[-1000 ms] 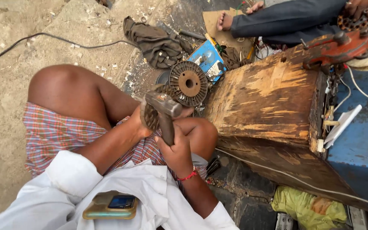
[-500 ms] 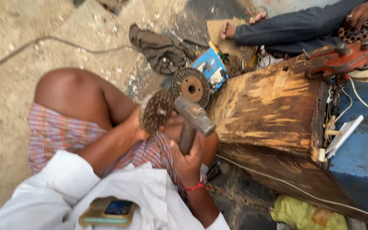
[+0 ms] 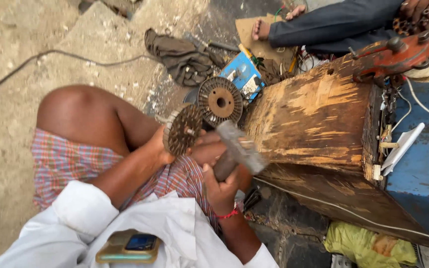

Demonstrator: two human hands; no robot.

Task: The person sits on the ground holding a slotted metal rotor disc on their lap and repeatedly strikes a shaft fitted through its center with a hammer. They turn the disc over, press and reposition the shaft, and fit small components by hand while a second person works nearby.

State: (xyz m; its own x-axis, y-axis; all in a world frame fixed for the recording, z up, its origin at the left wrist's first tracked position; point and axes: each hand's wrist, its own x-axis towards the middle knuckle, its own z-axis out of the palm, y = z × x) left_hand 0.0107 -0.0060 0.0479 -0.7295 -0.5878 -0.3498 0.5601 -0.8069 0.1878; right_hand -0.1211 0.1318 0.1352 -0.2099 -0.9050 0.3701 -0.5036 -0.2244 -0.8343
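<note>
Roadside repair workshop: hammer [image 3: 239, 149], scattered metal parts.

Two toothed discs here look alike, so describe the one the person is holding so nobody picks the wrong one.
Start at the big wooden block; the bare knee lies left of it. There the left hand holds the rusty disc edge-up, unlike the flat-faced disc beyond it.

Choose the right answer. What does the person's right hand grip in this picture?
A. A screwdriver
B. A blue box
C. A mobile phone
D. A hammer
D: the right hand is closed around the handle of a hammer, whose blurred metal head sits beside the toothed round metal disc that the left hand holds.
</note>
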